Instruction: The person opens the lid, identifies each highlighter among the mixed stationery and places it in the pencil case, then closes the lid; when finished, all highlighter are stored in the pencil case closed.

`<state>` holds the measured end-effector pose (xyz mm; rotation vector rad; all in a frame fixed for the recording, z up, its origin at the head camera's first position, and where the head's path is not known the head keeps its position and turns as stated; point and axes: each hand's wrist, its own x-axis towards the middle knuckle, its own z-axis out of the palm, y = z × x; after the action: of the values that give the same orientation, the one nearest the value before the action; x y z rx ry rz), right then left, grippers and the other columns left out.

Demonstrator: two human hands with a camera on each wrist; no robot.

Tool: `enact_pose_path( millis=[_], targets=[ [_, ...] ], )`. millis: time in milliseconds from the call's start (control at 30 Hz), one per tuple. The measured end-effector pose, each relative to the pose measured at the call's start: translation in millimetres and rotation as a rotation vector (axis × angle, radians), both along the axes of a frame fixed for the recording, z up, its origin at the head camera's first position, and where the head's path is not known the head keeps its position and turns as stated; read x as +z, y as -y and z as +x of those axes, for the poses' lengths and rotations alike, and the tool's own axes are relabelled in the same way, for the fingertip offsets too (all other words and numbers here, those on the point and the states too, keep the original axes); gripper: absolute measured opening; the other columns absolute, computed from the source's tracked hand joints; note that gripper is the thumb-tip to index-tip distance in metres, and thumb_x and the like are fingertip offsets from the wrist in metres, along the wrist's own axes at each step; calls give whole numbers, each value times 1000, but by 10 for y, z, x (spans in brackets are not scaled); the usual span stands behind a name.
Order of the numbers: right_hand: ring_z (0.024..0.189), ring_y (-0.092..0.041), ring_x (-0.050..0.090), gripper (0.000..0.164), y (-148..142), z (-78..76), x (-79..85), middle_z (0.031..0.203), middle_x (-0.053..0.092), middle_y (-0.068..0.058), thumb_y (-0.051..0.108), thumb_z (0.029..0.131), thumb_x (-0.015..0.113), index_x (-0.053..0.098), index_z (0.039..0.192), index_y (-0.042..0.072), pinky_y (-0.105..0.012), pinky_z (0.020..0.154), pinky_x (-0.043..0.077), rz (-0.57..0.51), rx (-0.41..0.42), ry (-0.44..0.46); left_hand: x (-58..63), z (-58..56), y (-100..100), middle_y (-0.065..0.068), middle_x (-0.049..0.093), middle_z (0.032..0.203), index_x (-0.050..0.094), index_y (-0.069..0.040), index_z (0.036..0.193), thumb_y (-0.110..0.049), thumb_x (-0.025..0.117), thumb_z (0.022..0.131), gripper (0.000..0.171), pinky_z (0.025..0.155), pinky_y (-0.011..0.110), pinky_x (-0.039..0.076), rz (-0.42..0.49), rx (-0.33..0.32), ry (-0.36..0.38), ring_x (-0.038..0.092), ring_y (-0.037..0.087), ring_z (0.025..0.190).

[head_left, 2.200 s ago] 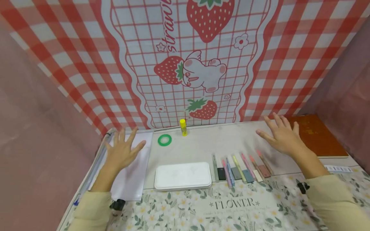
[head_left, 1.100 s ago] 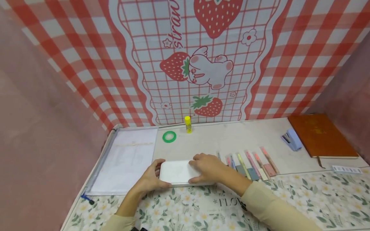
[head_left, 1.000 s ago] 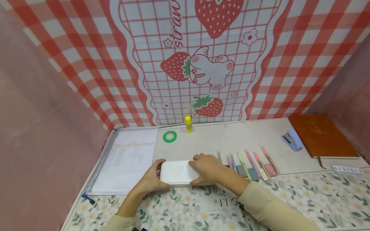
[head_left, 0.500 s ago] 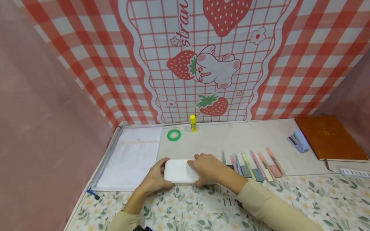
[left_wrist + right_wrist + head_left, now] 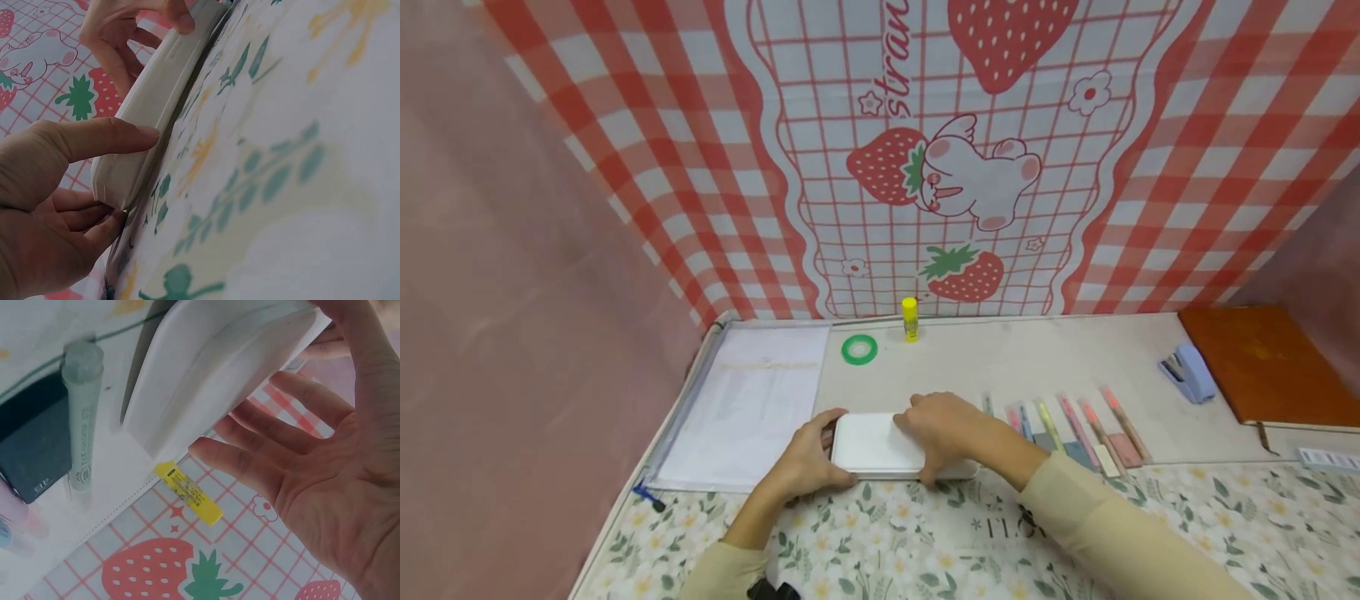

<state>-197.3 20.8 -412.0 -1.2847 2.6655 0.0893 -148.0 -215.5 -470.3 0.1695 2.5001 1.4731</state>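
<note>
A white, round-cornered pencil case (image 5: 871,443) lies in front of me on the desk mat. My left hand (image 5: 808,458) grips its left end, thumb on the near side and fingers round the far side. Further right along the case, my right hand (image 5: 947,429) holds it from above, thumb at the near edge. In the left wrist view the left thumb presses the side of the case (image 5: 147,103) near its seam. The right wrist view shows the right fingers along the far edge of the case (image 5: 206,369).
Highlighters (image 5: 1078,429) and small blocks lie right of the case. Behind stand a green tape roll (image 5: 846,350) and yellow glue stick (image 5: 910,319). A zip folder (image 5: 752,400) lies left; a blue stapler (image 5: 1187,372) and brown notebook (image 5: 1273,367) lie right.
Both hands, earlier spread wide over the folder and near the notebook, have come together and gripped the pencil case. The stapler came into sight. Lately the head view has shifted slightly.
</note>
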Motion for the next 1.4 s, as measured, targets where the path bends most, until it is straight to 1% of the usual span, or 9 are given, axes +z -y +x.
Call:
enact_pose_path(
  millis=[200, 467, 600, 800, 1067, 1167, 1233, 1300, 1400],
  targets=[
    [73, -10, 54, 70, -13, -34, 5, 83, 61, 6, 53, 52, 83, 64, 108, 15, -28, 65, 51, -21, 29, 56, -4, 1, 16, 18, 38, 144, 32, -6, 144, -7, 90, 54, 106, 105, 39, 40, 3, 5, 28, 40, 35, 132],
    [105, -18, 59, 68, -100, -151, 120, 116, 66, 1, 42, 59, 81, 66, 119, 16, -35, 91, 51, -160, -70, 288, -45, 36, 36, 15, 49, 138, 30, 1, 143, -6, 90, 53, 109, 108, 47, 36, -22, -42, -88, 48, 30, 125],
    [106, -18, 61, 60, -181, -197, 216, 115, 67, 0, 39, 63, 79, 68, 116, 14, -33, 90, 52, -200, -87, 345, -58, 29, 14, 11, 51, 134, 33, -2, 142, -8, 91, 52, 106, 108, 49, 36, -20, -43, -108, 49, 30, 123],
    [95, -20, 62, 43, -477, -245, 419, 106, 69, -4, 36, 72, 75, 71, 109, 14, -38, 83, 54, -239, -186, 268, -59, 9, -36, 14, 48, 135, 32, -4, 142, -13, 91, 54, 106, 108, 42, 38, -19, -49, -80, 46, 34, 127],
    [73, -9, 63, 24, -769, -414, 425, 99, 71, -5, 15, 90, 60, 70, 108, 3, -25, 65, 55, -486, -35, 308, -16, -13, -17, 13, 45, 131, 32, -8, 143, -16, 93, 51, 110, 109, 46, 36, -2, -23, -47, 43, 37, 128],
    [58, -6, 52, 26, -781, -433, 394, 96, 71, -7, 14, 92, 58, 68, 112, 2, -22, 54, 48, -514, -66, 328, -2, -22, 8, 11, 43, 134, 25, -10, 147, -24, 89, 62, 107, 111, 49, 33, 51, -44, -20, 41, 36, 130],
    [49, -6, 42, 27, -777, -442, 373, 77, 68, -3, 13, 93, 57, 66, 115, 1, -21, 48, 42, -528, -99, 333, 5, -19, 21, 13, 41, 136, 18, -8, 149, -23, 82, 72, 102, 112, 50, 31, 104, -45, 2, 39, 36, 131],
    [46, -6, 36, 28, -777, -455, 353, 63, 59, 2, 13, 94, 55, 64, 117, 1, -20, 46, 37, -542, -135, 338, 2, -21, 29, 16, 40, 138, 14, -3, 150, -15, 73, 81, 92, 112, 49, 31, 144, -33, -1, 39, 36, 131],
    [45, -7, 33, 28, -792, -502, 313, 52, 43, 5, 12, 95, 53, 64, 119, 2, -20, 45, 34, -576, -173, 337, -1, -20, 30, 20, 41, 139, 14, 3, 148, 0, 66, 83, 83, 110, 44, 35, 141, -2, -42, 42, 37, 129]
  ],
)
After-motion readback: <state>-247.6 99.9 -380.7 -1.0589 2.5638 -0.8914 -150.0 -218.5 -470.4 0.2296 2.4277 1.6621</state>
